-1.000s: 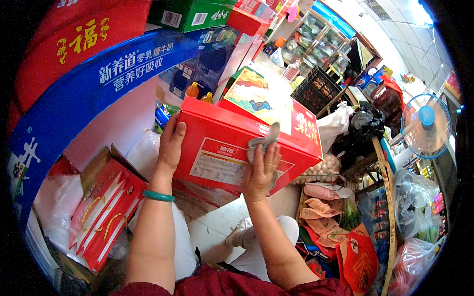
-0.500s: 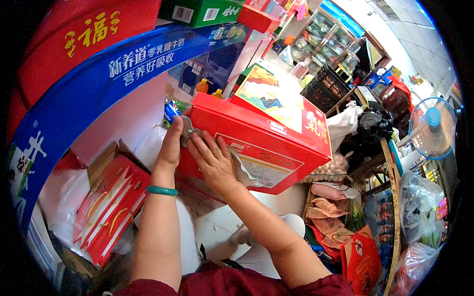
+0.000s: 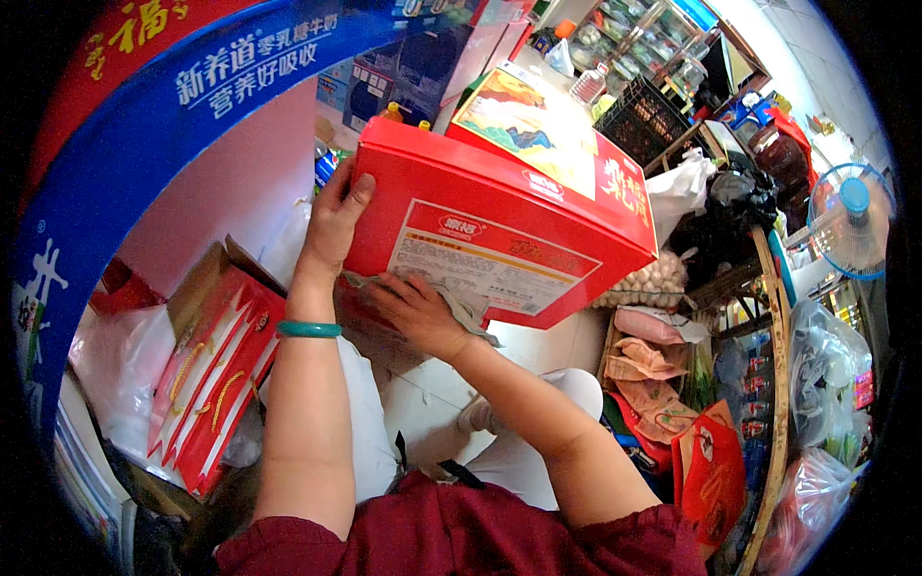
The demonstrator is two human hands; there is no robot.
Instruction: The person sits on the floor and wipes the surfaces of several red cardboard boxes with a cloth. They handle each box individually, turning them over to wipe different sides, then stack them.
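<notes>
A large red gift box (image 3: 384, 197) with a colourful landscape picture on its top stands tilted in front of me. My left hand (image 3: 334, 216), below a green bangle, grips the box's left end, with the thumb on the front face. Against the lower front, under a pale printed label (image 3: 480, 254), my right hand (image 3: 418, 312) presses a greyish cloth (image 3: 473, 312). Part of the cloth lies under the palm, and its loose end hangs out past the wrist.
At left, a carton holds red gift bags (image 3: 216, 384) beside clear plastic. A blue display arch (image 3: 125, 182) curves overhead. To the right are a mesh bag of garlic (image 3: 653, 278), a wooden-edged shelf (image 3: 776, 384), a fan (image 3: 850, 221) and a black crate (image 3: 643, 120).
My right hand has slid down the front face with the cloth, uncovering the label. My left hand now grips the box end without the cloth. The box's front has turned more toward me.
</notes>
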